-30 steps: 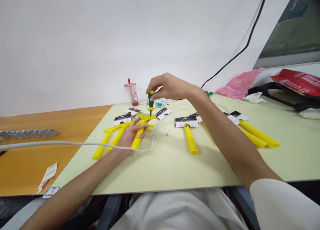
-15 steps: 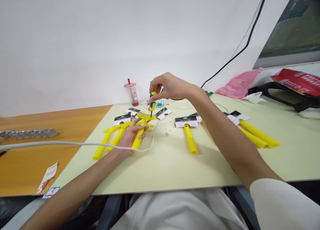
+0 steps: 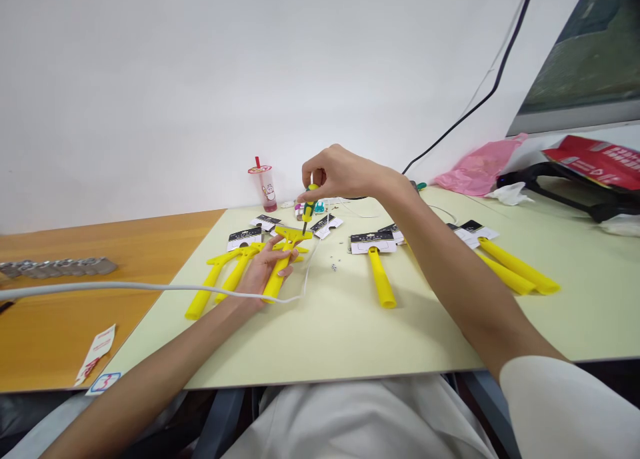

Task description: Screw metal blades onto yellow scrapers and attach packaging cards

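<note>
A yellow plastic T-piece (image 3: 293,233) is pinned on the pale green counter (image 3: 350,339) by the left hand (image 3: 263,272), with the fingers spread along its stem. It's pressed down more than gripped. The hands are apart: the right hand (image 3: 340,172) is held above the far end of the piece, and a small green-and-yellow screwdriver (image 3: 309,202) is pinched in its fingers, shaft pointing down at the crossbar. The piece is judged to be light and fairly stiff, but likely to skate around on that smooth board, so the stem right by the crossbar looks like the best place to hold it. Tiny screws (image 3: 333,267) are scattered just right of the piece, printed cards (image 3: 373,243) are laid out beyond those, and a white cable (image 3: 150,287) is trailed to its left.
</note>
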Available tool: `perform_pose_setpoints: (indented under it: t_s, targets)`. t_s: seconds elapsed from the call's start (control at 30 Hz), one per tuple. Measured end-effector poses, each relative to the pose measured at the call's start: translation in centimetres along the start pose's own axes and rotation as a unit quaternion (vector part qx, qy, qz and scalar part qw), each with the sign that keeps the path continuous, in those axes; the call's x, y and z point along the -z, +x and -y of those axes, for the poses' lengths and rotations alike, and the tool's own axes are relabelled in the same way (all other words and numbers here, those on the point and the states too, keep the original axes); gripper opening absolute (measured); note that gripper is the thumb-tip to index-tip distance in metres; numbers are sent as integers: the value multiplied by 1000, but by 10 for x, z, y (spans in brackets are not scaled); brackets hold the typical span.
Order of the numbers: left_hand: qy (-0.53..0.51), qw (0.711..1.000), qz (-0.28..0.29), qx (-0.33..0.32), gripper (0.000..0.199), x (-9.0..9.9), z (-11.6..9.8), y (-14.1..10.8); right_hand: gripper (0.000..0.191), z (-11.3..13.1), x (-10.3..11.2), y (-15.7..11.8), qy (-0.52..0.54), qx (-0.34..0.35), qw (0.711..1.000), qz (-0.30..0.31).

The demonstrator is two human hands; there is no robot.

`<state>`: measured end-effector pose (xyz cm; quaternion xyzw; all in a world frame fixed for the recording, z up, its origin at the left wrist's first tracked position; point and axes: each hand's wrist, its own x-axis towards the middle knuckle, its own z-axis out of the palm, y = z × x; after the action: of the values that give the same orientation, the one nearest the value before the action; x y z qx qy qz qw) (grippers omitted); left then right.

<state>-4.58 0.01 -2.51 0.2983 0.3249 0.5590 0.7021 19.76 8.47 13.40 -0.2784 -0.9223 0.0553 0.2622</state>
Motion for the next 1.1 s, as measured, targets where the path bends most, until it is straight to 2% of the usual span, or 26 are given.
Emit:
perform_pose_setpoints:
  t_s: [0.17, 0.63, 0.97, 1.1]
  targets:
    - [10, 1000, 6, 0, 73, 2, 1, 0, 31, 0, 0, 1, -16, 14, 1000, 2]
    - [6, 1000, 7, 2, 73, 1, 0, 0, 33, 4, 1, 0, -25, 0, 999, 24]
    - [-22, 1000, -15, 8, 73, -9, -7, -3, 38, 1, -2, 2, -2, 15, 999, 29]
    - [-35, 999, -18, 15, 71, -9, -7, -3, 36, 3, -2, 0, -6, 19, 999, 49]
